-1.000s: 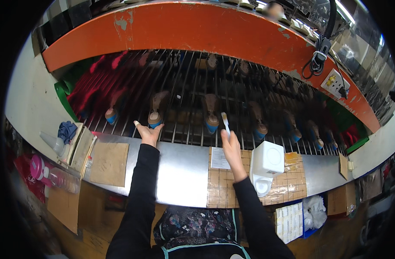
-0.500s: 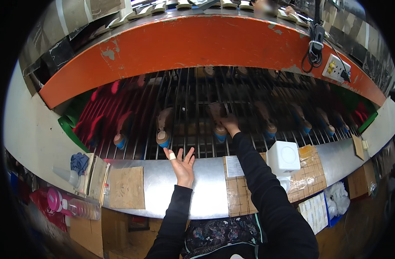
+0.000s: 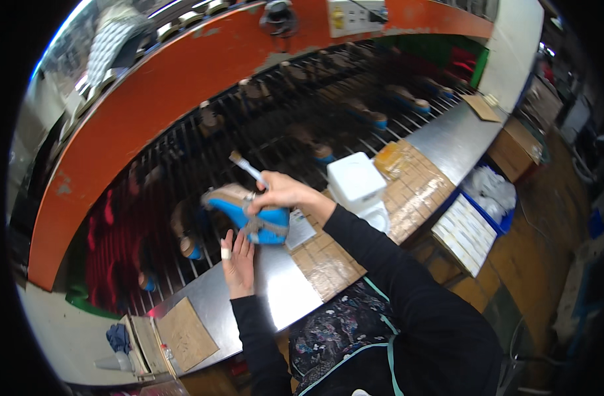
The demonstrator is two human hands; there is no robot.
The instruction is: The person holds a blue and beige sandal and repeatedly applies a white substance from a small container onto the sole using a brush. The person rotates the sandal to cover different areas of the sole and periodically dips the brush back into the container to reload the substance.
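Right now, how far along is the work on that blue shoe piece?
Done: the blue shoe piece is off the rack, lifted above the metal bench. In hand: the left hand supports it from below, while the right hand holds a small brush above it, the bristle end pointing up and away. Left: more shoes on the conveyor rack behind. Whether this piece has been brushed cannot be told.

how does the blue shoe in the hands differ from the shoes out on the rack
The blue shoe is lifted off the bars, held between the left hand and right hand; a rack shoe rests on the dark bars, untouched. The held shoe is tilted with its blue sole side showing broadly; the rack shoe shows mostly its brown upper, with only a blue end. The right hand also holds a small brush over the held shoe. Both pair blue with brown.
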